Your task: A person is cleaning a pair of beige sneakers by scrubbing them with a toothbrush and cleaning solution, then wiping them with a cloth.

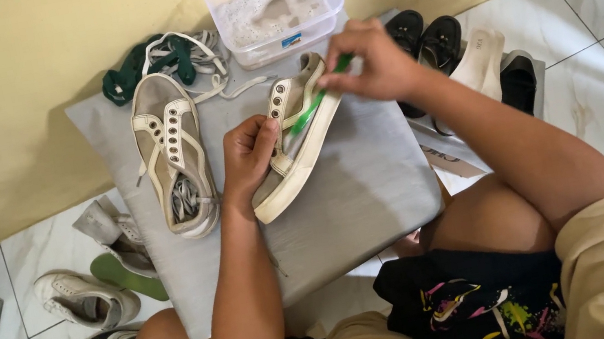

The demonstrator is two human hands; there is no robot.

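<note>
Left hand (pixel 250 154) fingers grip grey sneaker (pixel 295 139) tilted on grey table (pixel 372 190); right hand (pixel 374 61) fingers pinch green toothbrush (pixel 318 96) against its side. Second sneaker (pixel 171 155) left, soapy tub (pixel 275 5) far.

Sneaker (pixel 295 139): matt grey cloth upper, smooth off-white rubber sole, metal eyelets. Brush (pixel 316 99): glossy green plastic. Tub (pixel 275 5): clear plastic, holding foamy water. Board (pixel 370 182): smooth matt grey. Floor (pixel 595 2): glossy white tiles.
</note>
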